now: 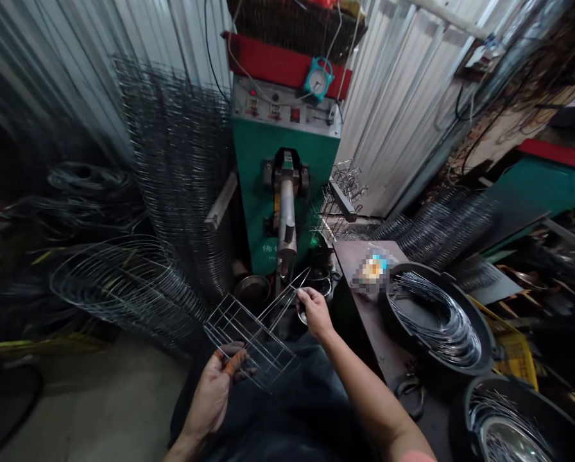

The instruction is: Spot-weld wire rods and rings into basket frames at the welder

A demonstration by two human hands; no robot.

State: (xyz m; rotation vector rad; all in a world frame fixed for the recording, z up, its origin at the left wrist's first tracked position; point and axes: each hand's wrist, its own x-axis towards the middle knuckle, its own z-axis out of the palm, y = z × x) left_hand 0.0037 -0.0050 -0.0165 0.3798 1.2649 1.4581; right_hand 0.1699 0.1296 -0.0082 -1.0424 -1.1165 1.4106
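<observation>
A rectangular wire rack (239,324) with a long, narrow wire handle (278,307) lies tilted above my lap. My left hand (220,378) is closed on the rack's near left edge, with orange-brown wrapping on a finger. At the handle's far part, my right hand (314,311) is closed in a pinch on the wire; whether a smaller piece is also between the fingers, I cannot tell. The handle's tip points at the metal electrode arm (286,218) of a green machine (253,160) just ahead. A round dark bowl (252,292) sits below that arm.
Tall stacks of wire racks (181,147) stand left of the machine, with round wire grids (124,289) lower down. At right, a metal table (359,301) bears a black basin (484,333) of curved wires. Another basin (461,410) stands nearer. A teal clock (318,79) hangs on the machine.
</observation>
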